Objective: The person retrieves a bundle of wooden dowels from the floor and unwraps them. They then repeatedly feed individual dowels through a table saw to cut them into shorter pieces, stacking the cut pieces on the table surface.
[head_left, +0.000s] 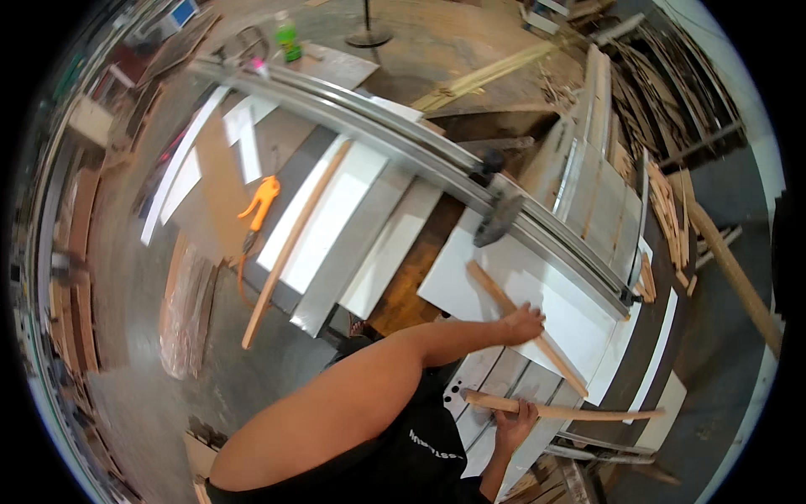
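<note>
Over a white board [571,290] on a machine table, my left hand [525,323] reaches across with fingers curled around a wooden strip [494,286]. That strip slants from beside the round dark disc part [499,218] down toward the lower right. Closer to my body, my right hand [514,424] grips a second wooden strip [600,414], which lies nearly level and points right. Further left, a third wooden strip [295,245] rests apart from both hands across the pale panels.
A long metal rail [361,122] crosses the table diagonally. An orange air blow gun [262,202] with a hose lies left. A green bottle [288,38] stands at the far end. Plastic-wrapped boards [186,311] sit on the floor at left, and wood offcuts [666,214] are piled right.
</note>
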`<action>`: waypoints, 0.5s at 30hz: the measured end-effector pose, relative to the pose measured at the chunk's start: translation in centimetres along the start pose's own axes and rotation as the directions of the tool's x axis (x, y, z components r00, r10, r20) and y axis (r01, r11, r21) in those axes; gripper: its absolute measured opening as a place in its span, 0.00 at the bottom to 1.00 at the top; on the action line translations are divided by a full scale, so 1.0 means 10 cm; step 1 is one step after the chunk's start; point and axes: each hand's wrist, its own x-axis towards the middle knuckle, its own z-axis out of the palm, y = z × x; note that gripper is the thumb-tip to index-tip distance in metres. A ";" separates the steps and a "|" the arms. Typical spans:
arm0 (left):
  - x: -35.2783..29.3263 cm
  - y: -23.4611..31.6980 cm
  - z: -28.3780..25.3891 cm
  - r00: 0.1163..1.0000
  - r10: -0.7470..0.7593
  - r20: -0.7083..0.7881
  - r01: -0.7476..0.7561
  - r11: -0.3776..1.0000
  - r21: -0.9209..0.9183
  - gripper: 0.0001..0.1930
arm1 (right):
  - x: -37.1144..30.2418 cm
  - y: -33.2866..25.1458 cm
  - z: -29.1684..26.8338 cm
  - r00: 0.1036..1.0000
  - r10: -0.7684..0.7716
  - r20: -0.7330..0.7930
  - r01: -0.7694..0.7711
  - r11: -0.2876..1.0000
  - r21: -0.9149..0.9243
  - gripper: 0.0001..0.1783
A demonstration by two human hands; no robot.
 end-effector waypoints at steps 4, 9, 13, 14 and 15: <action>-0.64 0.40 -0.56 0.997 -0.012 -0.071 0.005 0.994 -0.110 0.05 | -0.19 -0.01 0.15 0.997 -0.032 -0.069 0.040 0.993 0.111 0.36; -2.09 0.24 -1.39 0.956 -0.191 -0.222 0.114 0.941 -0.319 0.09 | -0.15 -0.12 0.14 0.994 -0.110 -0.017 0.111 0.991 0.072 0.34; -3.26 -0.05 -2.11 0.725 -0.557 -0.405 0.309 0.789 -0.532 0.12 | -0.23 -0.03 0.18 0.982 -0.130 -0.135 0.131 0.991 -0.002 0.34; -3.48 -0.15 -2.17 0.647 -0.614 -0.452 0.407 0.779 -0.477 0.12 | -0.21 -0.02 0.20 0.979 -0.141 -0.144 0.139 0.990 -0.021 0.34; -3.68 -0.25 -2.18 0.560 -0.659 -0.502 0.503 0.752 -0.426 0.11 | -0.20 -0.01 0.21 0.976 -0.153 -0.152 0.149 0.988 -0.041 0.35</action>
